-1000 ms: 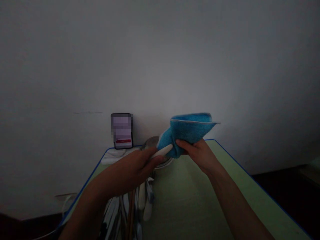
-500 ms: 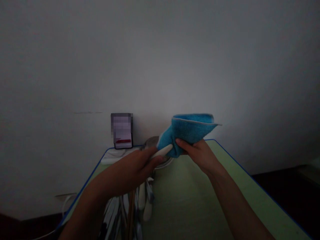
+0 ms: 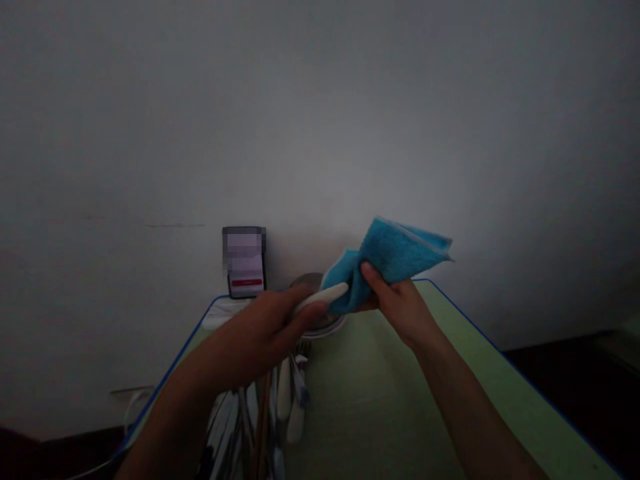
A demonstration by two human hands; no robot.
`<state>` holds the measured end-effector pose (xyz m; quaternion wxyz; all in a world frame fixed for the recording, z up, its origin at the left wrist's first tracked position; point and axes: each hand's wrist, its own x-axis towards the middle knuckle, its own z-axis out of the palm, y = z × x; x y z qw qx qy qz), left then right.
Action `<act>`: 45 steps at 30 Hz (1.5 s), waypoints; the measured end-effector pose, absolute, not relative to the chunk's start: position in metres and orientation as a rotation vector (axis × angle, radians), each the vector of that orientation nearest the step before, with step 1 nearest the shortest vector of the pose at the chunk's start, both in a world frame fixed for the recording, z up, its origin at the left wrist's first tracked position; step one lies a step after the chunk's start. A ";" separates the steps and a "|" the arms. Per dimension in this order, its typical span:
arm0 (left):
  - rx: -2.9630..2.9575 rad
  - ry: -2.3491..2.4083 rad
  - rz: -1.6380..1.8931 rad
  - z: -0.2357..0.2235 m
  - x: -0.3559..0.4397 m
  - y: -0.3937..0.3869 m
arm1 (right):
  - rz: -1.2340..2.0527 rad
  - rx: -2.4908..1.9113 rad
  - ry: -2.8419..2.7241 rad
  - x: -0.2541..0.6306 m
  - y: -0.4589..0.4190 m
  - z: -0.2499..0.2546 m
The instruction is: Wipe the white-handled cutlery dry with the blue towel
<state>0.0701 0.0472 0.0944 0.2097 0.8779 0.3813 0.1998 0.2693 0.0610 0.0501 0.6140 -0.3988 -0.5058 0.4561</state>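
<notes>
My left hand (image 3: 285,317) is closed around a white-handled utensil (image 3: 327,295), whose rounded handle end points right against the cloth. Its other end is hidden by the hand, so I cannot tell its kind. A blue cloth (image 3: 395,250), folded and bunched, is pinched in my right hand (image 3: 395,293), with the thumb on top and its loose corner sticking out to the right. Both hands are raised above the table, close together. Behind them is a round metal dish (image 3: 327,329), partly covered by the left hand.
On the green table (image 3: 370,407) with blue edging lie several pieces of cutlery (image 3: 225,423), brown chopsticks (image 3: 263,427) and white-handled pieces (image 3: 296,423) below the left forearm. A phone (image 3: 247,267) leans on the wall, behind a white cloth-like item (image 3: 220,313).
The cloth has turned in my right hand, its loose part swinging up and to the right. My left hand with the utensil has moved slightly.
</notes>
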 end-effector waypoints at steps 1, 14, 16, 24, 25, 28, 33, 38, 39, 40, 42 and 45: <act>2.428 1.077 0.627 0.096 0.069 0.048 | 1.085 -0.904 -1.174 0.270 0.060 0.051; 2.408 1.101 1.004 0.096 0.061 0.051 | 0.968 -0.970 -1.657 0.296 0.055 0.055; 2.420 1.124 1.064 0.097 0.062 0.051 | 0.922 -1.002 -1.609 0.297 0.057 0.054; 2.406 1.106 1.083 0.099 0.060 0.049 | 0.803 -1.094 -1.847 0.305 0.050 0.064; 2.414 1.077 1.058 0.100 0.060 0.049 | 0.792 -1.081 -1.885 0.304 0.049 0.066; 2.415 1.006 1.007 0.100 0.062 0.048 | 0.768 -1.088 -1.943 0.298 0.048 0.069; 2.401 0.975 1.030 0.100 0.062 0.047 | 0.809 -1.131 -1.902 0.295 0.048 0.067; 2.399 0.999 1.023 0.100 0.062 0.046 | 0.790 -1.092 -1.901 0.295 0.047 0.066; 2.397 1.008 1.019 0.101 0.062 0.046 | 0.790 -1.082 -1.899 0.294 0.047 0.066; 2.395 1.016 1.012 0.101 0.062 0.046 | 0.796 -1.067 -1.896 0.294 0.047 0.066; 2.391 1.031 1.004 0.101 0.063 0.046 | 0.814 -1.036 -1.891 0.293 0.047 0.065; 2.382 1.051 0.988 0.103 0.063 0.045 | 0.837 -1.018 -1.877 0.292 0.047 0.065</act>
